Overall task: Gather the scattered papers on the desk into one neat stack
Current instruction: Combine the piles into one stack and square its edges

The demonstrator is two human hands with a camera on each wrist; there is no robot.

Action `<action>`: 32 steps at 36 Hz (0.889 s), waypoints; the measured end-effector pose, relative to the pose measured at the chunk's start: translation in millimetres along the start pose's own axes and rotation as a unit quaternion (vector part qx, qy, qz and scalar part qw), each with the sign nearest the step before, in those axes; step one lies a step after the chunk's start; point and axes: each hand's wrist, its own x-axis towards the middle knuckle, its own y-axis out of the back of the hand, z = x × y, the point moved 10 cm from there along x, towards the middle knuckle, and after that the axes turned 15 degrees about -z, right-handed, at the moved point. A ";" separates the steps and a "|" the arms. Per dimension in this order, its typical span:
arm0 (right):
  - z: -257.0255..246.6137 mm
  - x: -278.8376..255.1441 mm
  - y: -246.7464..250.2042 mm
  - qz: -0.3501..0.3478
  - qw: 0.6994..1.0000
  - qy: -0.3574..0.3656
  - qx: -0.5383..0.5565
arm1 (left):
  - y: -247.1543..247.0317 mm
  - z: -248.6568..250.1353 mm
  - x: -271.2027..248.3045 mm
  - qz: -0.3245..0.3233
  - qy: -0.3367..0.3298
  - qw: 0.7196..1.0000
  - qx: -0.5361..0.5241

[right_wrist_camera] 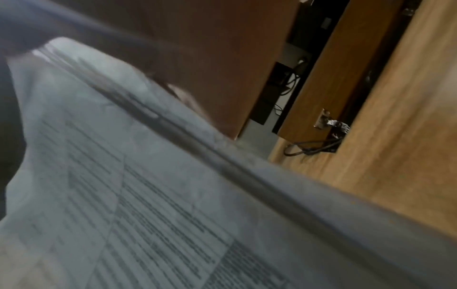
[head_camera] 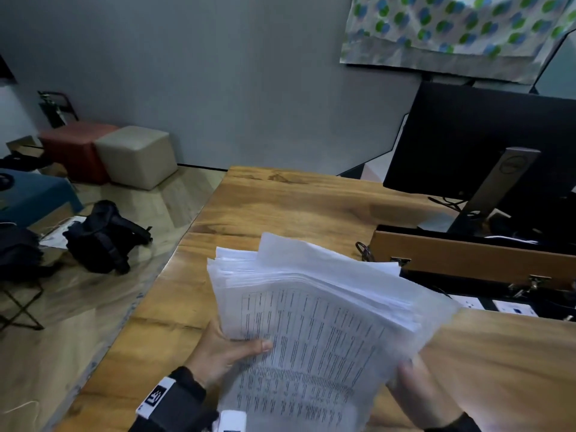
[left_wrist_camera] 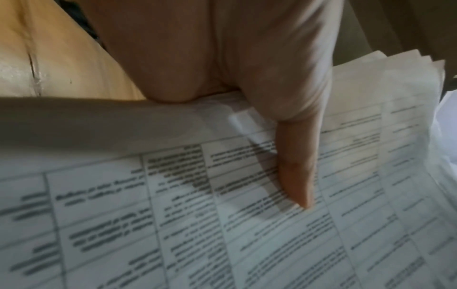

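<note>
You hold the papers point(head_camera: 314, 313) lifted off the desk point(head_camera: 280, 201), just in front of the wooden box point(head_camera: 467, 254), likely to square their fanned edges. Your left hand point(head_camera: 224, 347) clamps one side, thumb point(left_wrist_camera: 296, 172) on top; your right hand point(head_camera: 414, 388) supports the other side, finger positions hidden.

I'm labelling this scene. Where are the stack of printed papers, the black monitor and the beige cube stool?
Stack of printed white papers point(head_camera: 314, 332), head view, on the top printed sheet.
Black monitor point(head_camera: 461, 129), head view, on its back panel.
Beige cube stool point(head_camera: 137, 157), head view, on its front face.
</note>
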 end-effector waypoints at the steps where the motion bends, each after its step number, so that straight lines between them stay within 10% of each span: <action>1: -1.0 -0.1 -4.0 -0.019 1.000 -0.002 -0.021 | 0.9 1.9 0.3 0.002 -0.002 1.000 0.004; 25: -121.4 -9.3 -32.5 0.041 0.962 0.229 -0.141 | -17.1 83.2 4.6 -0.028 -0.117 0.989 0.081; 32: -63.5 9.1 -12.1 0.013 0.992 0.112 -0.047 | -8.6 70.2 3.6 -0.024 -0.096 0.993 0.058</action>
